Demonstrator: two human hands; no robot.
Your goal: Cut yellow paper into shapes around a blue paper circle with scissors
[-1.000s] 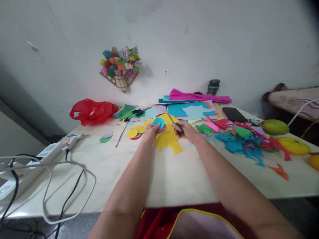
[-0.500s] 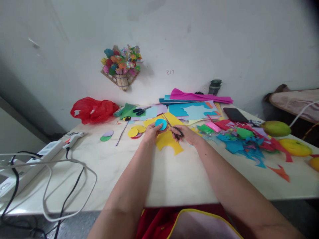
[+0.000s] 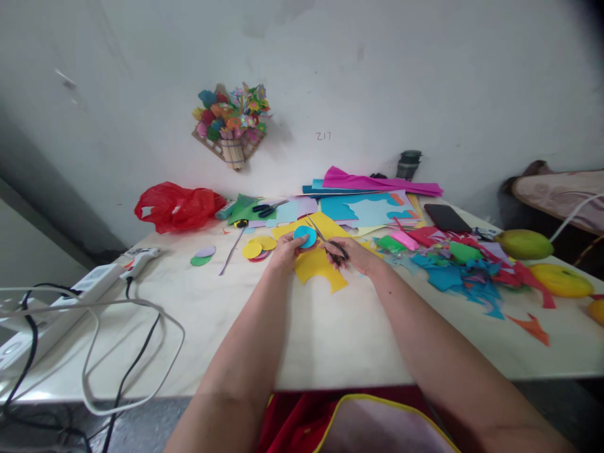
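My left hand [image 3: 287,249] pinches a round blue disc [image 3: 306,236], with the thumb lying over its lower edge. Just to the right, my right hand [image 3: 348,253] is closed round the black handles of a pair of scissors [image 3: 336,251]. The blades point up and left, close to the disc's right edge. Yellow sheet material [image 3: 321,270] with curved cut-outs lies beneath both hands. Left of my left hand, yellow discs [image 3: 252,250] overlap others on the table. Farther left, a lilac disc [image 3: 206,251] partly covers a green disc [image 3: 200,261].
A heap of coloured scraps [image 3: 472,267], mangoes [image 3: 559,279] and a dark phone [image 3: 447,218] are at right. Coloured sheets [image 3: 363,209] and a second pair of scissors [image 3: 267,209] lie behind. A red bag [image 3: 177,207] and a power strip [image 3: 70,308] are at left.
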